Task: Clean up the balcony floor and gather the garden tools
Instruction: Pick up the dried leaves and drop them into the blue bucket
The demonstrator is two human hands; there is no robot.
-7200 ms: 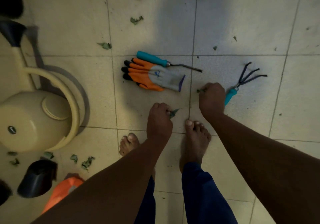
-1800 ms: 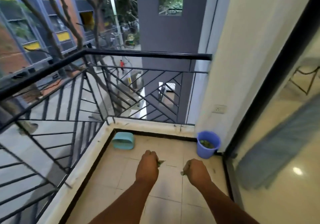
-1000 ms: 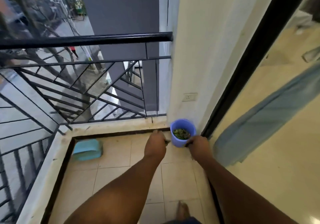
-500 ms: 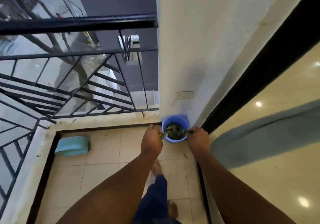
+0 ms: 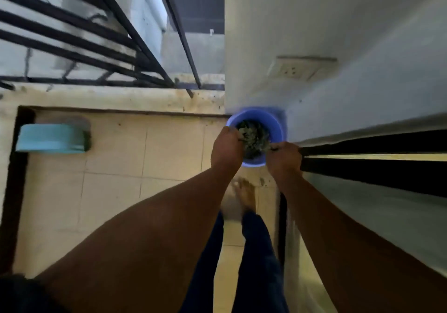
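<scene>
While I look almost straight down, both hands are over the blue bucket (image 5: 278, 129), which stands on the balcony floor (image 5: 116, 167) in the corner, against the white wall (image 5: 314, 22) and just beside the dark door track (image 5: 375, 153). My left hand (image 5: 226, 149) has its fingers curled over the near left rim, with a scrap of leaf at the fingertips. My right hand (image 5: 284, 159) is curled at the near right rim; something thin shows at its fingers, too blurred to name. The two hands are apart, with the bucket's mouth between them. Dark green leaf litter (image 5: 254, 138) lies inside the bucket.

Around it: a wall socket (image 5: 294, 69) sits on the wall above the bucket, black railing bars (image 5: 96, 34) rise from the stained ledge (image 5: 108, 97), and a light blue tub (image 5: 52, 137) lies on its side at the far left, well apart from the bucket. One bare foot (image 5: 244, 196) stands on the tiles just short of the bucket.
</scene>
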